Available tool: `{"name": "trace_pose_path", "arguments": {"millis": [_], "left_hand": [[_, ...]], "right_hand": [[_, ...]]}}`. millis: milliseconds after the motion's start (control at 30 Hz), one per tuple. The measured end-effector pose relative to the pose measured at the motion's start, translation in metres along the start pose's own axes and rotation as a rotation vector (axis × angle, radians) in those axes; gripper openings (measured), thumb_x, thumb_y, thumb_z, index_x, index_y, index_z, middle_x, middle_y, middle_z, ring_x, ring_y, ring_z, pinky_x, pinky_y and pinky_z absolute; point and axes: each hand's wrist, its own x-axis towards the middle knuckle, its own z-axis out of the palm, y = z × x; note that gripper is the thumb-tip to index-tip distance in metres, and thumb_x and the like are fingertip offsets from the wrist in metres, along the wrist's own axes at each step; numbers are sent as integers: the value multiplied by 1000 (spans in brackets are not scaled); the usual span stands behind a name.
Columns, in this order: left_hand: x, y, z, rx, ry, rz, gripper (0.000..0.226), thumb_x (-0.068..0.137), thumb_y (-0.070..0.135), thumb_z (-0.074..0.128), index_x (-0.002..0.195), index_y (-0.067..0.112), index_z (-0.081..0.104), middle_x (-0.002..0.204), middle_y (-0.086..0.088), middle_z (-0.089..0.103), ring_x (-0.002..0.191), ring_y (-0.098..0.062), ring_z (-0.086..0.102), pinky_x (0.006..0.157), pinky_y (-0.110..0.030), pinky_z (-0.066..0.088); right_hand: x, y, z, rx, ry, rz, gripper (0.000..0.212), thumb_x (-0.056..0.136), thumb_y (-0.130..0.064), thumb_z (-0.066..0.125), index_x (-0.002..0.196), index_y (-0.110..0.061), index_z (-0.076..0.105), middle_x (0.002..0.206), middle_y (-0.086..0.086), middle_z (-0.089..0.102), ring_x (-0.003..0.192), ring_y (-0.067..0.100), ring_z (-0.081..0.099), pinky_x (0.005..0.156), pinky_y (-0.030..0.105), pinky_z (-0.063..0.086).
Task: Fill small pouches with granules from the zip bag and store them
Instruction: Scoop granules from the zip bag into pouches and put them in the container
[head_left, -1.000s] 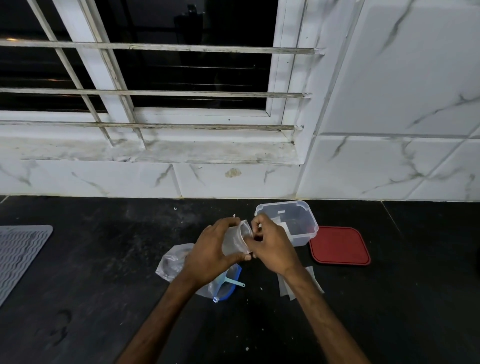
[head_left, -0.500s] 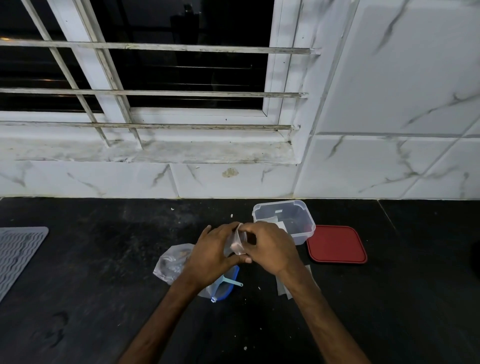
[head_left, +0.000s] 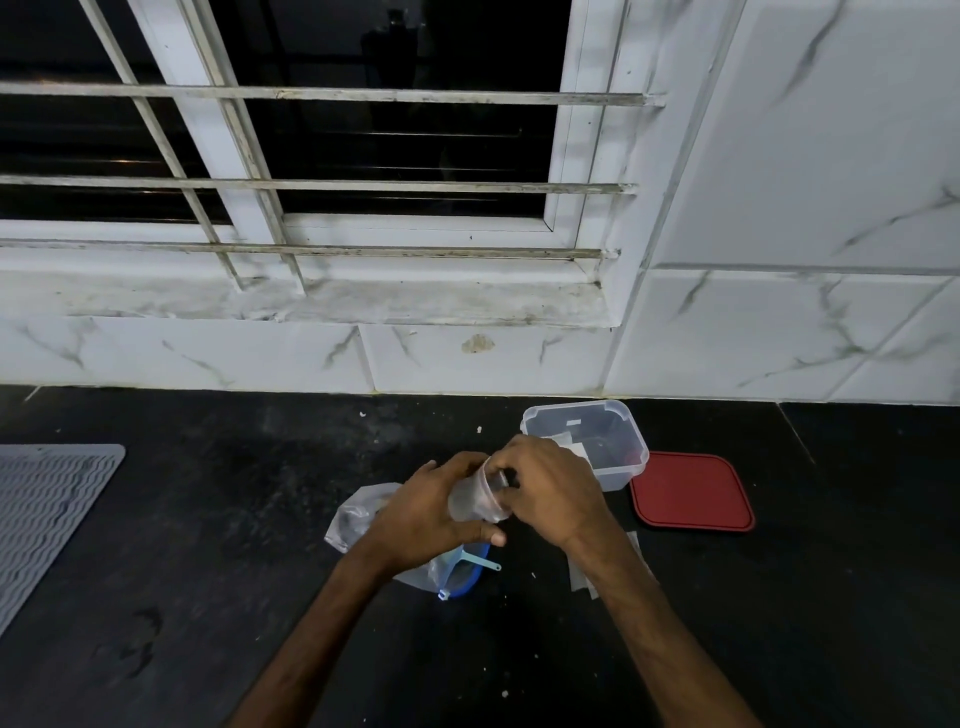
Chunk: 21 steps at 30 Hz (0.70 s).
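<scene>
A small clear pouch is held over the black counter between both hands. My left hand wraps around its body, thumb underneath. My right hand pinches the pouch's mouth with curled fingers. Under my left wrist lies the zip bag, clear plastic with a blue slider at its near end. A clear plastic box stands just behind my right hand, with a pouch or paper inside it. Spare flat pouches lie on the counter, partly hidden by my right forearm.
A red lid lies flat to the right of the clear box. A grey ribbed mat covers the counter's left edge. White marble tiles and a barred window rise behind the counter. A few white crumbs dot the dark surface.
Both hands have drawn closer together on the pouch, and my right fingers have closed more tightly over its mouth. The pouch looks more crumpled than before.
</scene>
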Motion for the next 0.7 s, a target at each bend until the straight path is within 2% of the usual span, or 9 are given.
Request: {"name": "trace_pose_path", "arguments": {"millis": [67, 133, 233, 367, 433, 467, 533, 600, 700], "left_hand": [[-2, -1, -1, -71, -38, -1, 72, 69, 47, 84, 131, 29, 52, 118, 19, 66, 110, 3, 60, 96, -30, 50], [-3, -2, -2, -38, 45, 13, 54, 75, 40, 81, 123, 27, 58, 111, 15, 69, 103, 0, 63, 89, -28, 52], [-5, -6, -4, -27, 173, 6, 32, 83, 32, 75, 113, 26, 65, 99, 16, 71, 93, 0, 66, 78, -20, 51], [-13, -18, -10, -41, 241, -34, 27, 84, 35, 74, 109, 29, 66, 97, 18, 71, 91, 3, 66, 77, -21, 52], [-20, -27, -14, -64, 253, -71, 30, 83, 40, 74, 110, 31, 66, 98, 19, 71, 93, 3, 66, 80, -25, 54], [-25, -33, -16, -85, 255, -86, 33, 81, 46, 73, 110, 32, 66, 99, 20, 71, 93, 2, 66, 81, -27, 55], [-37, -47, -17, -152, 291, -121, 43, 76, 57, 66, 111, 33, 65, 103, 17, 70, 95, -2, 67, 80, -31, 57], [-50, -66, -17, -217, 390, -161, 53, 75, 58, 65, 119, 28, 64, 112, 10, 69, 101, -6, 66, 82, -33, 57], [-66, -96, -15, -305, 570, -252, 57, 79, 54, 67, 127, 24, 60, 123, 1, 65, 108, -14, 65, 85, -36, 56]], "right_hand": [[1, 2, 0, -15, 8, -30, 23, 89, -27, 63, 111, -28, 68, 110, -4, 63, 101, 16, 60, 83, 29, 47], [1, 3, 3, 53, 16, -67, 22, 89, -28, 63, 110, -28, 69, 109, -5, 64, 97, 12, 60, 80, 23, 45], [-1, 3, 13, 254, 54, -107, 20, 90, -26, 63, 109, -26, 70, 107, -7, 66, 94, 5, 60, 83, 20, 49], [-2, 10, 28, 627, 324, -86, 15, 88, -15, 66, 101, -21, 72, 102, -10, 66, 93, 2, 61, 82, 12, 49], [-3, 22, 49, 636, 376, 18, 12, 90, -17, 64, 99, -21, 70, 99, -11, 66, 93, 0, 61, 83, 14, 50], [-3, 30, 61, 596, 315, 81, 11, 91, -19, 63, 99, -23, 69, 98, -12, 66, 93, -1, 60, 85, 18, 51], [-5, 44, 90, 464, 70, 172, 11, 92, -22, 61, 100, -26, 68, 97, -12, 67, 91, -2, 61, 88, 25, 53], [-9, 50, 116, 290, -138, 215, 13, 93, -24, 58, 103, -25, 67, 102, -8, 67, 94, 2, 61, 92, 28, 52], [-6, 45, 147, 156, -267, 254, 23, 94, -27, 55, 115, -22, 62, 116, 0, 63, 106, 13, 60, 96, 30, 49]]}}
